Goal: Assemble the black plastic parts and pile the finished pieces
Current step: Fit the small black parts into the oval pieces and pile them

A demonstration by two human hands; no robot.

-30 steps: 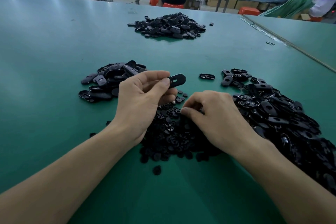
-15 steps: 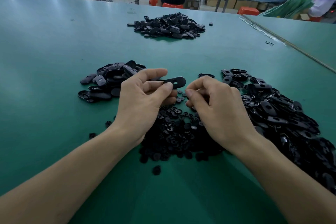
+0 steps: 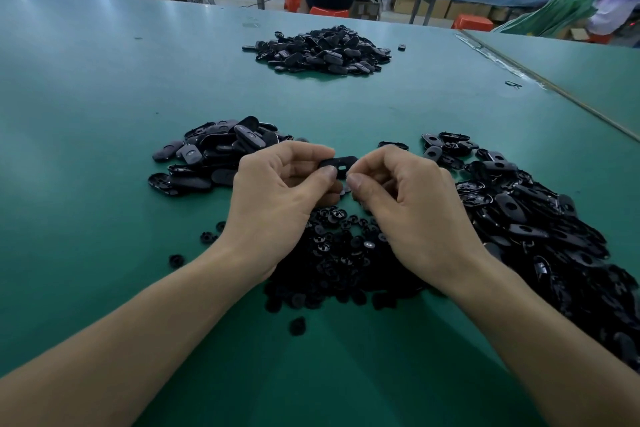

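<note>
The left hand (image 3: 277, 194), in the head view, pinches a black oval plate (image 3: 337, 163) between thumb and curled fingers. It holds the plate level above the table (image 3: 104, 97), with the slotted end pointing toward the right hand (image 3: 412, 204). The right hand is curled too, and its thumb tip sits just under that slotted end. Whether it pinches a small clip there or only steadies the plate I cannot tell, because its fingers hide the spot.

Directly below both hands and toward the wrists lies a heap of small round clips (image 3: 339, 253), with a few strays off the left wrist. Loose plates (image 3: 536, 229) spread out beyond the right hand and along that forearm. Just past the left hand's knuckles sits a smaller pile (image 3: 214, 156) of oval pieces. A further pile (image 3: 322, 50) lies well ahead of both hands.

This looks like the joining step, with a clip being brought to the plate's slot. The next move probably calls for lining the clip up square with the opening and pressing it home between the thumbs while the left hand keeps the plate steady. The finished piece would then go onto a pile, likely the one beside the left hand. Many loose parts remain, so the task is far from done.
</note>
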